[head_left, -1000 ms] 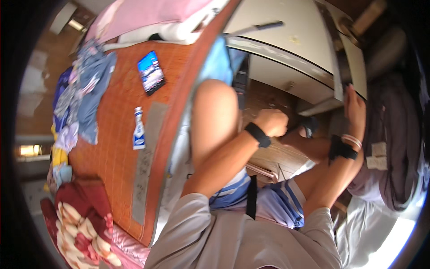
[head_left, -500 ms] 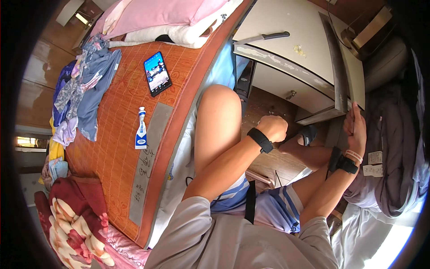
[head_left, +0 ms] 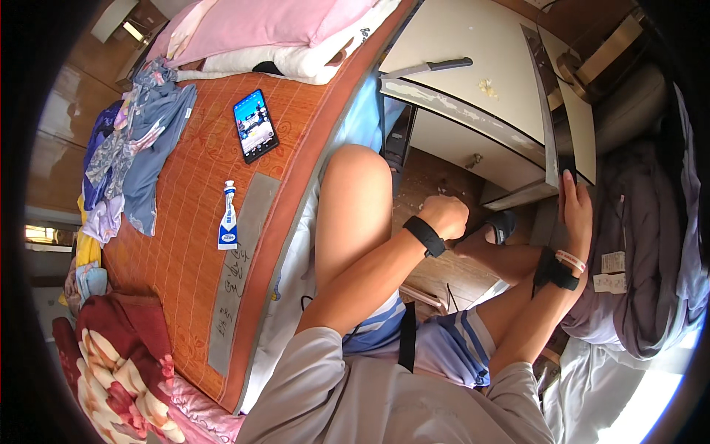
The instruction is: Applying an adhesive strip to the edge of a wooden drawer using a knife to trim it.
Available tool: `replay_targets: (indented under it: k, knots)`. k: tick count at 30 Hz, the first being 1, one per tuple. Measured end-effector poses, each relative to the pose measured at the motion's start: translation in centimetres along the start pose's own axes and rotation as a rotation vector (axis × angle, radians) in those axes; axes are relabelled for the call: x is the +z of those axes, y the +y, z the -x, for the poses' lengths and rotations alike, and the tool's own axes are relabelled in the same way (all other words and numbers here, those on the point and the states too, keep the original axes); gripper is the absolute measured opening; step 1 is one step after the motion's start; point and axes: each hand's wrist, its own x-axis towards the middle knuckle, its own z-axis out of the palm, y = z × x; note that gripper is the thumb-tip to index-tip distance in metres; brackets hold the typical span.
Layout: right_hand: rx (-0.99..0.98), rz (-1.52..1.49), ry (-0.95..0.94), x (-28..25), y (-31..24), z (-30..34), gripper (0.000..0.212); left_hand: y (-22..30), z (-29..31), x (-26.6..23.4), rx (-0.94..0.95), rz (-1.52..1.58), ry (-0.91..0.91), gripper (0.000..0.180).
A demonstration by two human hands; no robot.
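My left hand [head_left: 444, 217] is closed in a fist above the floor, beside my bent knee. Its back faces up, and whatever it may hold is hidden. My right hand [head_left: 575, 211] is raised edge-on, its fingers stretched out and pointing away from me. The fingertips reach the near right corner of a white-topped cabinet [head_left: 451, 33]; whether they touch it I cannot tell. Below the cabinet's worn edge is a pale front panel with a small knob [head_left: 473, 160]. A knife [head_left: 429, 68] with a black handle lies on the cabinet top.
Left of me, an orange mat [head_left: 177, 266] carries a phone [head_left: 255, 126] with its screen lit and a blue-and-white tube [head_left: 228, 218]. Crumpled clothes [head_left: 140, 140], a red floral blanket [head_left: 122, 362] and pink bedding [head_left: 274, 29] lie around its edges. Dark fabric [head_left: 629, 244] hangs at the right.
The whole view has shifted slightly, so most things sit a little further left. My right hand's fingers look straighter; my left fist stays closed in about the same place.
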Motion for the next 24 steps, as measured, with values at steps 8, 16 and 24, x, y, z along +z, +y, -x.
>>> replay_targets:
  k: [8, 16, 24]
  knots:
    - [-0.645, 0.318, 0.45, 3.2, -1.1, 2.5, 0.052, 0.1, -0.7, 1.1, 0.057, -0.011, 0.06, 0.031]
    - [-0.739, 0.121, 0.631, 6.3, -3.8, 2.5, 0.024, 0.3, -0.4, 0.8, 0.037, -0.008, 0.058, 0.026]
    - [-0.722, 0.263, 0.709, 7.1, -4.1, -1.8, 0.031, 0.3, -0.1, 0.1, -0.078, -0.018, 0.004, 0.027]
